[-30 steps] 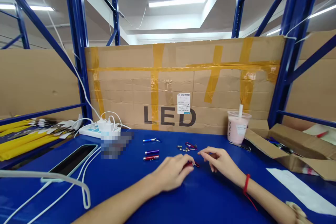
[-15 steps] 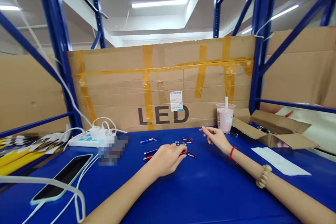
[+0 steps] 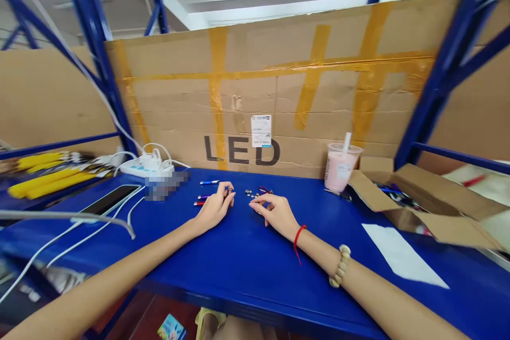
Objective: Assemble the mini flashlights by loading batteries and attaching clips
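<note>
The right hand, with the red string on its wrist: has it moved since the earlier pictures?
Yes. Judged against the standing pink drink cup, the right hand has moved left, farther from the cup than in both earlier pictures.

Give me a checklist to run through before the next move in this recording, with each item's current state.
1. Silver discs exposed: ok, several show beyond the right hand.
2. Purple tube fully visible: not ok, the left hand covers part.
3. Left fingertips' contents: cannot tell, too small.
4. Right fingertips' contents: cannot tell.
5. Pink drink cup clear of both hands: ok, apart at the back.
</note>
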Action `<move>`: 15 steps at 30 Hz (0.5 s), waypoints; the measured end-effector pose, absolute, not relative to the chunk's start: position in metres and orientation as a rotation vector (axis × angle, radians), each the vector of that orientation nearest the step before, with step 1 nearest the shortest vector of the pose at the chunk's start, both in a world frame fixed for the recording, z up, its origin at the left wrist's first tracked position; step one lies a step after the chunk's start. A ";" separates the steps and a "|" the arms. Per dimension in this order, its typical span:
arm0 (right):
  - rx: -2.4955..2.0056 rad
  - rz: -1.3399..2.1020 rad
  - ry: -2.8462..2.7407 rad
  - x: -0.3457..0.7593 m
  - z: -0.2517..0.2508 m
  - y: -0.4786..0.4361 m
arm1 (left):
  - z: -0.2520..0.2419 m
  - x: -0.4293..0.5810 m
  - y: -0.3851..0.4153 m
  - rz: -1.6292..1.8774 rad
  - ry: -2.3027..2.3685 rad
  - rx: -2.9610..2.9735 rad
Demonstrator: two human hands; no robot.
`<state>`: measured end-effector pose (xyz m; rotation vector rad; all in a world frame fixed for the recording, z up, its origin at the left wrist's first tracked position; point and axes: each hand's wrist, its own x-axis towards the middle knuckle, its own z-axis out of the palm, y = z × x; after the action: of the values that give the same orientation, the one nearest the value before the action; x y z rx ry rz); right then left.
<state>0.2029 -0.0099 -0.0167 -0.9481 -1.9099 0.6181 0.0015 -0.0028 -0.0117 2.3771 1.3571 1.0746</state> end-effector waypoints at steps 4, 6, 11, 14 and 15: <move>-0.885 0.550 -2.012 0.204 -0.015 -0.015 | -0.011 0.007 -0.001 1.090 1.524 2.411; -0.857 0.485 -2.094 0.204 -0.015 -0.016 | -0.011 0.010 0.003 1.100 1.616 2.455; -0.866 0.511 -2.059 0.205 -0.016 -0.013 | -0.013 0.014 0.011 1.059 1.641 2.637; -0.871 0.639 -1.974 0.206 -0.017 -0.012 | -0.014 0.015 0.012 1.049 1.663 2.675; -0.875 0.670 -1.952 0.206 -0.016 -0.012 | -0.015 0.016 0.013 1.035 1.668 2.685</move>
<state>0.2059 -0.0119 -0.0164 -0.8751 -1.9522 0.6697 0.0162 0.0125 -0.0146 2.6847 1.6678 1.0350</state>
